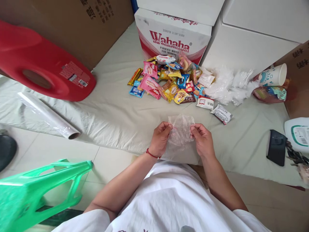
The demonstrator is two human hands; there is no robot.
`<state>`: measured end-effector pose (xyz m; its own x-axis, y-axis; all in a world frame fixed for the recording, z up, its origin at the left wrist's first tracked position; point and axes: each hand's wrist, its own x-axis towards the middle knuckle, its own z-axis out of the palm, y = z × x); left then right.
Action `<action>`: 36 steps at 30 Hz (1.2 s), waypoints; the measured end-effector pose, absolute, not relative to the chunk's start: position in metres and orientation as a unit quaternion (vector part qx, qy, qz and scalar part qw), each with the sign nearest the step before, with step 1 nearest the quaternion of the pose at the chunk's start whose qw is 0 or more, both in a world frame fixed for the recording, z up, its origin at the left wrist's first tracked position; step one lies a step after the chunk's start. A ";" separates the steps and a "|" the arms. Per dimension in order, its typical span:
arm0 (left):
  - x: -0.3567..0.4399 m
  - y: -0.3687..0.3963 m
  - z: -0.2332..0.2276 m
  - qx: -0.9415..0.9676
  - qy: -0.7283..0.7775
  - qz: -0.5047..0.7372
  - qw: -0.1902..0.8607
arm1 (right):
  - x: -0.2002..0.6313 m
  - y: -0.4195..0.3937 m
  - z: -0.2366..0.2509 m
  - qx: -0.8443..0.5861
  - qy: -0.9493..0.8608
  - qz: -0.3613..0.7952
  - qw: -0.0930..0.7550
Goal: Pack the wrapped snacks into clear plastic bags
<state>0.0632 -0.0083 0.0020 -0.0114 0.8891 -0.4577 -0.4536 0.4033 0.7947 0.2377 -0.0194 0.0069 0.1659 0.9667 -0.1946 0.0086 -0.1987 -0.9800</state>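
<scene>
— What's in the hands?

— A clear plastic bag [180, 130], held up over the pale sheet [116, 116] just in front of the lap. The left hand [159, 139] pinches its left edge, the right hand [202, 140] its right edge, thumbs pressed to fingers.

— Which way does it run?

— Long axis toward and away from the body, crumpled top pointing at the snack pile [169, 82].

— Room around it?

— Bare sheet to the left, as far as the film roll [48, 116]; a phone [276, 147] lies well off right.

A pale green sheet [116, 116] covers the floor; a heap of colourful snack packets [169, 83] lies near its far edge, a black phone [276, 147] near its right edge.
</scene>
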 end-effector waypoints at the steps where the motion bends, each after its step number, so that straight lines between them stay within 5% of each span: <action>1: 0.063 -0.008 0.003 0.225 0.502 0.505 0.665 | 0.239 -0.019 0.008 -0.594 -0.405 0.499 0.484; 6: 0.063 -0.009 0.008 0.229 0.472 0.518 0.675 | 0.235 -0.019 0.007 -0.607 -0.466 0.495 0.412; 12: 0.048 -0.003 0.004 0.195 0.532 0.553 0.610 | 0.249 -0.013 0.016 -0.580 -0.329 0.531 0.523; 18: 0.025 0.001 -0.002 0.270 0.617 0.561 0.481 | 0.286 -0.019 0.008 -0.605 -0.247 0.563 0.506; 24: 0.011 0.004 -0.006 0.332 0.630 0.559 0.424 | 0.308 -0.036 0.006 -0.666 -0.511 0.327 0.434; 28: 0.018 0.005 -0.006 0.343 0.626 0.544 0.441 | 0.282 -0.039 0.030 -0.506 -0.760 0.165 0.373; 32: 0.025 0.003 -0.006 0.360 0.616 0.528 0.461 | 0.234 -0.032 0.035 -0.370 -0.877 0.160 0.261; 36: 0.017 0.001 -0.007 0.368 0.617 0.533 0.447 | 0.222 -0.023 0.030 -0.411 -0.812 0.223 0.349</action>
<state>0.0172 0.0007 -0.0066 -0.3296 0.9308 -0.1583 -0.0227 0.1598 0.9869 0.2215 -0.0229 0.0304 -0.4187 0.8231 0.3836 0.5111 0.5627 -0.6497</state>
